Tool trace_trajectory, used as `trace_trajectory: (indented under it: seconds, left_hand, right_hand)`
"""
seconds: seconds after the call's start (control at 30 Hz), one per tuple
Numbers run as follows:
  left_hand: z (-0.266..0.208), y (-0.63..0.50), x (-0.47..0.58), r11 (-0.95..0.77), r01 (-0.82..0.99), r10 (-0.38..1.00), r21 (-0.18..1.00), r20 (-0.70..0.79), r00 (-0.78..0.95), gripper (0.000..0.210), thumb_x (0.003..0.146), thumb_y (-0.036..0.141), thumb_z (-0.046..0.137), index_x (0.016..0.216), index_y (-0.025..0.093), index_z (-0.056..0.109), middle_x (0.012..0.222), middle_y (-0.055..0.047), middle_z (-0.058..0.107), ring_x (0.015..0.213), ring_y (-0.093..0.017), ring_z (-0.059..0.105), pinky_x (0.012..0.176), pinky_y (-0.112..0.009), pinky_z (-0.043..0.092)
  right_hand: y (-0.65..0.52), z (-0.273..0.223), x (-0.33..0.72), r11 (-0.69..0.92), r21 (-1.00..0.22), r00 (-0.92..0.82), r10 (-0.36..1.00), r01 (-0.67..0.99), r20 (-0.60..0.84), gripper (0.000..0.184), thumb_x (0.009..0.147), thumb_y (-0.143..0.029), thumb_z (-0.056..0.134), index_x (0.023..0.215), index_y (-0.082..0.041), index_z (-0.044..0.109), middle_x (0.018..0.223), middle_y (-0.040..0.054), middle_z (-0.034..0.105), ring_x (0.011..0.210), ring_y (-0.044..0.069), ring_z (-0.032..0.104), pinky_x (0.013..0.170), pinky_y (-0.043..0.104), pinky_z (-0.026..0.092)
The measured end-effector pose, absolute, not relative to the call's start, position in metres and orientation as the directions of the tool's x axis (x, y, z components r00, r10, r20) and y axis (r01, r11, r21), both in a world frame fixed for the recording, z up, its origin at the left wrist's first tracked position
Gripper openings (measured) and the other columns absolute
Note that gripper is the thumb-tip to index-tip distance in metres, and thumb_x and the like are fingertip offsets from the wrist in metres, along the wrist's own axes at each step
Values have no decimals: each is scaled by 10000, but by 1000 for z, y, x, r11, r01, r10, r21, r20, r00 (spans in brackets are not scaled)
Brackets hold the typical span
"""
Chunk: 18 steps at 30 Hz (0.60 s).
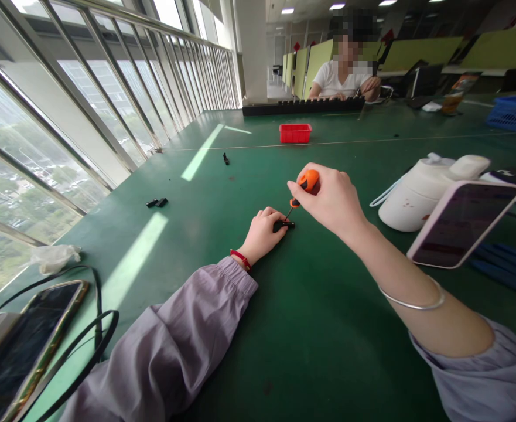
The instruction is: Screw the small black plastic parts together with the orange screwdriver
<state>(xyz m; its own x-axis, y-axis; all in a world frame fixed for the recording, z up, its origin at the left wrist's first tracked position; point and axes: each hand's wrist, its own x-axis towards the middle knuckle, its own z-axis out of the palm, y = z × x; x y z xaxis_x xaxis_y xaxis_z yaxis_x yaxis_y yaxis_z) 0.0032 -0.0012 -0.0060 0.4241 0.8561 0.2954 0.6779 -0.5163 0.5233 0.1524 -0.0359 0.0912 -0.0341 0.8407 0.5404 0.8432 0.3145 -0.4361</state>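
Two hands, L (264,231) pinching black part (284,224), R (332,199) gripping screwdriver (304,187), red bin (295,133) contents unseen.

Open green table (328,328) ahead — white jug (416,196), phone (462,223) crowd right.

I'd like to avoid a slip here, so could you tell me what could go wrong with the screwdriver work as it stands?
The left hand pins the small black part right beside the screwdriver tip, so a slip could jab the fingers. The part is small and might skid across the green table. The right hand works unsupported above the table, so the tool may tilt.
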Motion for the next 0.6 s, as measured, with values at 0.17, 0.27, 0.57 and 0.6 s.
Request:
trace_trajectory:
  seconds: [0.17, 0.27, 0.57, 0.6]
  left_hand:
    - [-5, -2, 3, -511, 687, 859, 517, 285, 425, 140, 809, 203, 564, 909, 202, 661, 1013, -51, 592, 962, -211, 534, 927, -386, 428]
    - [-5, -2, 3, -515, 685, 857, 515, 288, 428, 145, 809, 204, 566, 915, 203, 665, 1018, -52, 592, 970, -211, 532, 933, -384, 422]
    - [-6, -1, 4, -520, 679, 854, 518, 298, 426, 141, 804, 199, 569, 911, 203, 661, 1010, -50, 598, 958, -214, 531, 927, -391, 425]
    - [-7, -1, 4, -520, 679, 854, 518, 298, 426, 139, 804, 200, 570, 910, 205, 660, 1008, -48, 597, 960, -215, 531, 927, -389, 425]
  right_hand:
    - [-36, 89, 150, 321, -443, -55, 855, 837, 516, 220, 819, -409, 511, 698, -226, 512, 591, -4, 555, 547, 160, 498, 520, 257, 309]
    - [-36, 89, 150, 317, -439, -49, 852, 841, 522, 217, 818, -409, 514, 700, -226, 515, 594, -3, 557, 553, 161, 502, 526, 257, 307]
    - [-34, 86, 151, 343, -426, -58, 831, 838, 554, 233, 819, -413, 525, 697, -215, 522, 572, -11, 532, 519, 138, 464, 517, 243, 298]
    - [-34, 86, 151, 342, -424, -58, 830, 839, 555, 231, 817, -411, 528, 695, -215, 522, 569, -12, 529, 517, 137, 461, 516, 242, 297]
